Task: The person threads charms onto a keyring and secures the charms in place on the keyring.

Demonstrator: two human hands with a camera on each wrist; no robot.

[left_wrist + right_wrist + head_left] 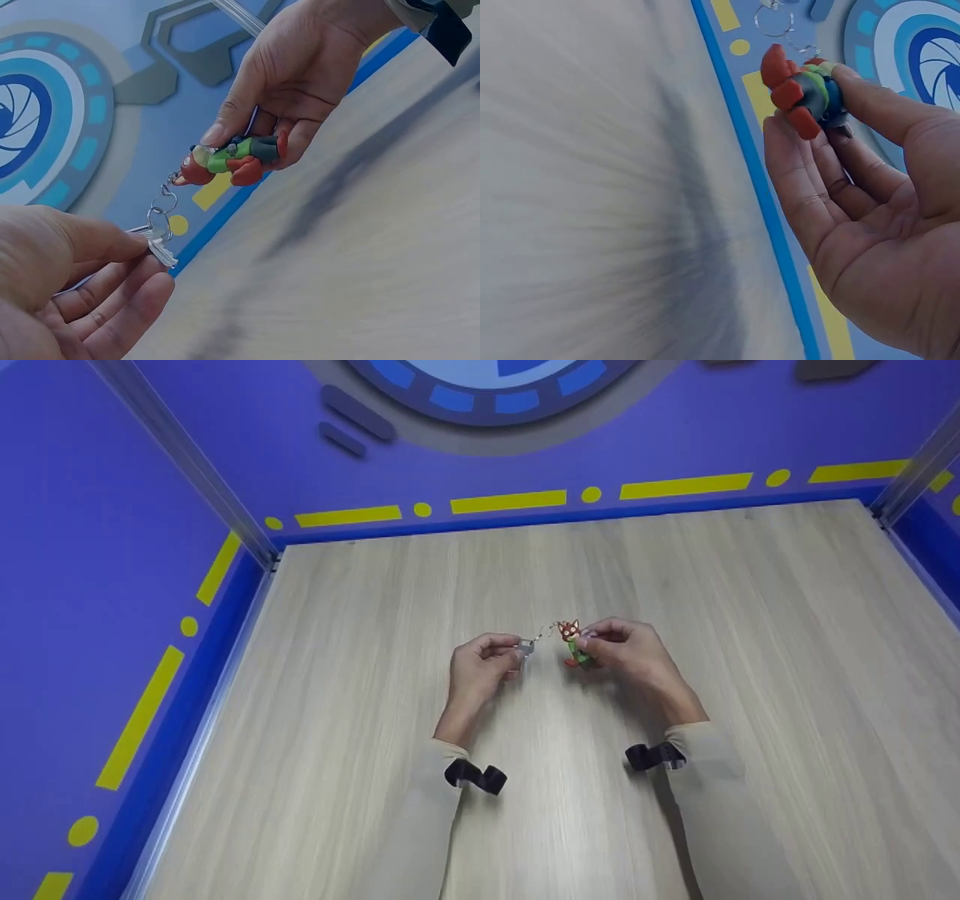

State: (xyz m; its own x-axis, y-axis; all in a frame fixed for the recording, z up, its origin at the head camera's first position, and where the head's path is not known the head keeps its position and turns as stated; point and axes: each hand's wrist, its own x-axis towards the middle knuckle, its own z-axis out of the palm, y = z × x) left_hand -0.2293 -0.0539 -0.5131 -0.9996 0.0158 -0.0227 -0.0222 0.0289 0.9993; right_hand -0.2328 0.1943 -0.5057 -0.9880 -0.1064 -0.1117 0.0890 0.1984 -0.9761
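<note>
In the head view my right hand (630,652) pinches a small fox figurine (570,631) with a green top, orange-red head and red feet. A short chain and a metal split ring (159,222) hang from the fox's head. My left hand (480,661) pinches silvery keys (162,253) between thumb and fingers, and the ring links these to the fox. Both hands are raised above the table, a small gap apart. The right wrist view shows the figurine (799,94) feet first, held at the fingertips. How many keys there are is partly hidden by the left fingers.
A light wood-grain table (337,675) lies under both hands. Blue-purple panels with yellow dashes, among them the back wall (247,442), stand along its far and left edges. Black straps with small devices (476,776) sit on both wrists over beige sleeves.
</note>
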